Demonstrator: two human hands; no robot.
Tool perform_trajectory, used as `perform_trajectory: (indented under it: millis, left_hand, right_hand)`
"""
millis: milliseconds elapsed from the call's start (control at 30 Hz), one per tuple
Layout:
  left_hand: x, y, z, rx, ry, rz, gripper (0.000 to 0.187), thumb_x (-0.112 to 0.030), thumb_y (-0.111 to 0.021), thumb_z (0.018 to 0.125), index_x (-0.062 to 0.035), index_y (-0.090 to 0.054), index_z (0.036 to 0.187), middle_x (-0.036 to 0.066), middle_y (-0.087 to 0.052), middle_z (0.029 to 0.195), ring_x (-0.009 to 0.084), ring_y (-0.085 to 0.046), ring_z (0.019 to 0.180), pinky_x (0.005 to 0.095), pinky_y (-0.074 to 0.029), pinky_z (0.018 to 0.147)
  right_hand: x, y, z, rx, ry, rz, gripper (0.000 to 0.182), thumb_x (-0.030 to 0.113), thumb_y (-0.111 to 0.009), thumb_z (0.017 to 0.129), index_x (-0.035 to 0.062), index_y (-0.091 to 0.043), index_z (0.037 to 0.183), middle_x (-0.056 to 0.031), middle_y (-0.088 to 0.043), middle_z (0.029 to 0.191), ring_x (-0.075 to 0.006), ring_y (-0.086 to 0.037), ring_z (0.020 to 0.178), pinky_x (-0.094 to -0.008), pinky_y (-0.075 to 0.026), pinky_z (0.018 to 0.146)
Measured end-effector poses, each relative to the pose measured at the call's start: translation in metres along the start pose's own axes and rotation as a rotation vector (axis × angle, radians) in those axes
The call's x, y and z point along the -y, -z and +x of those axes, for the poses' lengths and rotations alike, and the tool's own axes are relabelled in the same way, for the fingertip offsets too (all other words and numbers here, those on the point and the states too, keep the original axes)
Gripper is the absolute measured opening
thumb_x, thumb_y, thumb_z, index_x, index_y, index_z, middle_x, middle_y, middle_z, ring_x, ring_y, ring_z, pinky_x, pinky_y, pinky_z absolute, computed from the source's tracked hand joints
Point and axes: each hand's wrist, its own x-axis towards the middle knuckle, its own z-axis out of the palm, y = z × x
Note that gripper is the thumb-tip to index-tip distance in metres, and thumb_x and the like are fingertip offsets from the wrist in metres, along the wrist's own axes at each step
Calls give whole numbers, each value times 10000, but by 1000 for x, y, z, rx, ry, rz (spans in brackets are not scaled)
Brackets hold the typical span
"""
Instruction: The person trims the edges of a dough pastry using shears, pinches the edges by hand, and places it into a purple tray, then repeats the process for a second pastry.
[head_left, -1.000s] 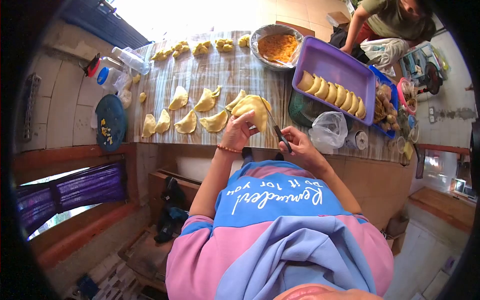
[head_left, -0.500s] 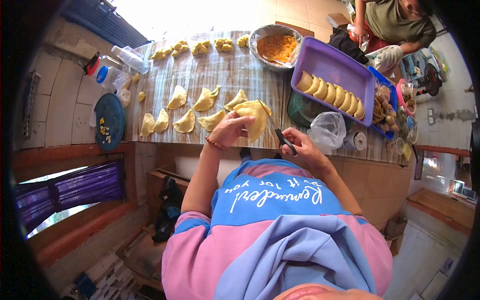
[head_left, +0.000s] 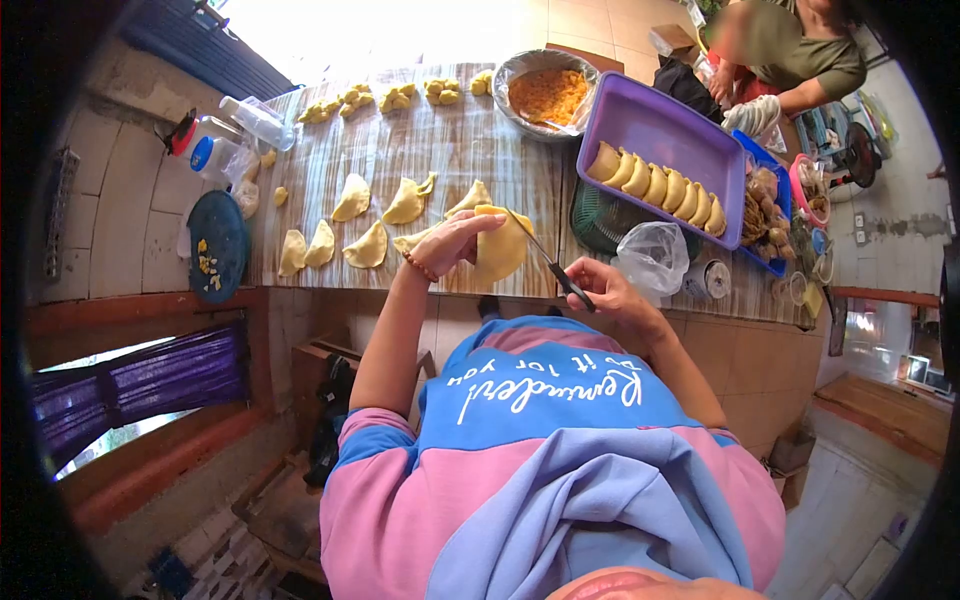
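Observation:
Above the table's front edge, my left hand (head_left: 455, 243) holds a folded piece of yellow dough (head_left: 502, 250) between thumb and fingers. My right hand (head_left: 602, 287) is closed on the black handles of a pair of scissors (head_left: 560, 273), whose blades reach up and left to the dough's upper right edge. Left of my left hand, several dough half-moons (head_left: 365, 245) lie on the wood-patterned table (head_left: 340, 150). A purple tray (head_left: 640, 110) at the right bears a row of folded dough pieces (head_left: 672, 190).
A lined bowl of orange filling (head_left: 550, 95) stands at the back beside small dough lumps (head_left: 397, 96). A green basket (head_left: 598, 218), a clear plastic bag (head_left: 652, 258) and a blue tray (head_left: 782, 262) are at the right. A person (head_left: 815, 60) sits beyond.
The dough in my left hand has turned and hangs more upright, with my fingers farther over its top. My right hand and the scissors have barely moved. The other person has shifted.

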Motion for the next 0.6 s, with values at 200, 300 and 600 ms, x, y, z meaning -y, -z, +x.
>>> perform_trajectory:
  millis: [200,300,600]
  left_hand:
    - [-2,0,12,19,111,150,304,-290,-645,827,-56,-602,1017,-11,-606,829,61,-578,678,218,-447,564]
    - [-8,0,15,61,153,196,299,-291,-652,822,-59,-604,1004,-17,-599,818,54,-571,679,210,-446,578]
    - [14,1,10,-6,-14,-165,334,-223,-648,837,-41,-555,1101,39,-628,914,133,-631,789,280,-522,632]
  right_hand:
    - [-6,5,1,23,-2,42,271,114,-683,816,40,-520,1019,43,-514,762,-37,-486,699,-186,-375,613]
    - [-9,14,6,51,-26,41,279,127,-685,822,39,-521,1029,40,-533,758,-41,-498,688,-188,-369,594]
    - [-73,42,49,-158,45,-280,271,151,-672,838,15,-546,1034,24,-567,727,-39,-513,661,-204,-386,556]
